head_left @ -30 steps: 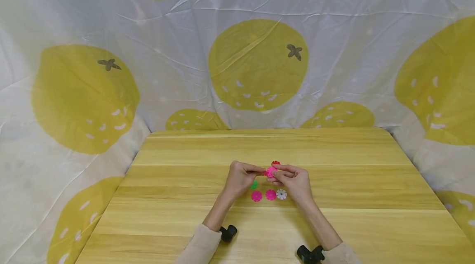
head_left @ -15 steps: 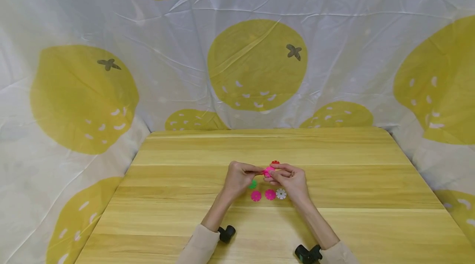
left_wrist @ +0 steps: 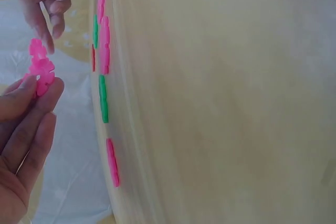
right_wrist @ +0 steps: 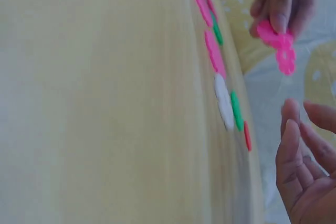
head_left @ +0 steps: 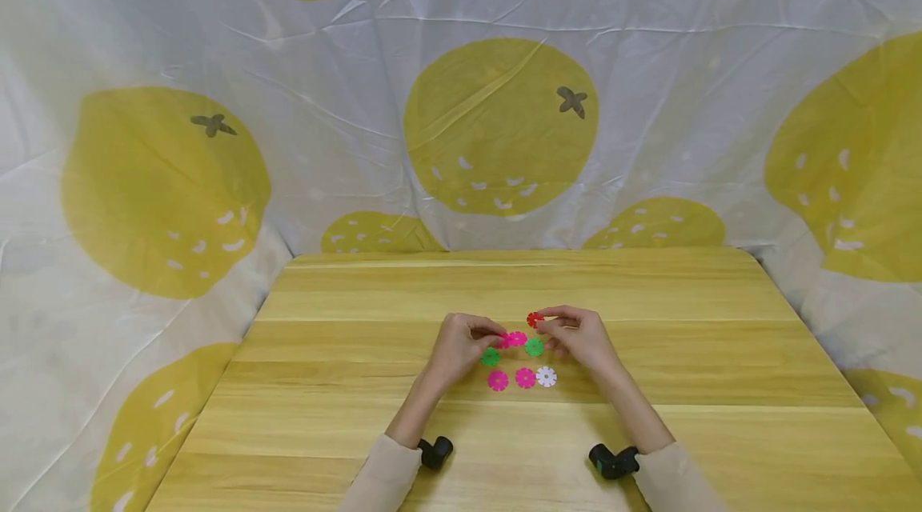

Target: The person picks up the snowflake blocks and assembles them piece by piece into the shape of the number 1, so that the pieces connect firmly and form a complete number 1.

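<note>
My left hand (head_left: 457,348) pinches interlocked pink snowflake discs (left_wrist: 41,69) between thumb and fingers, held above the table. One pink disc (right_wrist: 286,60) of the joined piece sticks out toward my right hand. My right hand (head_left: 585,340) holds nothing; thumb and fingers are apart in the right wrist view. In the head view its fingertips overlap a red disc (head_left: 534,320), and a green disc (head_left: 534,347) lies just left of them. Another green disc (head_left: 490,357) lies beside the left hand. Nearer me are two pink discs (head_left: 498,381) and a white disc (head_left: 547,377).
The discs lie flat on a wooden table (head_left: 346,384). A lemon-print cloth (head_left: 346,120) hangs behind and at both sides of it. Black wrist cameras (head_left: 614,462) stick out inward from both wrists, low over the tabletop.
My right hand has let go of the pink discs and moved right, toward the red disc. The left hand keeps them. The green disc beneath the hands has come into view.
</note>
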Motion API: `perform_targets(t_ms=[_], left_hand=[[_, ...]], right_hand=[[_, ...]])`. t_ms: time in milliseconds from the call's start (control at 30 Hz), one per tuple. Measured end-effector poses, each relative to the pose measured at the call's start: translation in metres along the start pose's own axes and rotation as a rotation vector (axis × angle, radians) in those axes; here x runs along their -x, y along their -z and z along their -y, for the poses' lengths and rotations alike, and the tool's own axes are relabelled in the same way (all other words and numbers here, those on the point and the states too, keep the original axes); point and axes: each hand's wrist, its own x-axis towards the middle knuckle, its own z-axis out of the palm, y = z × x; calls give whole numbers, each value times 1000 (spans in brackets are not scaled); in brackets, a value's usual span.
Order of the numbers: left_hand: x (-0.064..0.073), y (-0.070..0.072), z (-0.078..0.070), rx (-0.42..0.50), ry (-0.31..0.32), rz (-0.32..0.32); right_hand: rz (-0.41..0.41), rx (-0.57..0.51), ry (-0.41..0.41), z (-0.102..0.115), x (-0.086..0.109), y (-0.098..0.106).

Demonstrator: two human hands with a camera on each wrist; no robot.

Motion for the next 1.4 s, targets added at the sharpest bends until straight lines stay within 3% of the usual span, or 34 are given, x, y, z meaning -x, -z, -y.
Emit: perform_targets(t_ms=[200,333,467,1033,1400], left_hand=[[0,1,0,29,46,39],[0,1,1,76,92,91],[0,0,1,82,99,120],[2,6,3,71,90,135],[5,9,5,74,113,149]], right_hand=[[-27,87,-30,-2,-15,11],[-6,148,-26,-6,-24,12],[20,172,-2,-10,-30,12],[6,303,-6,-12,-36,6],[24,391,54,-14,-31,6]])
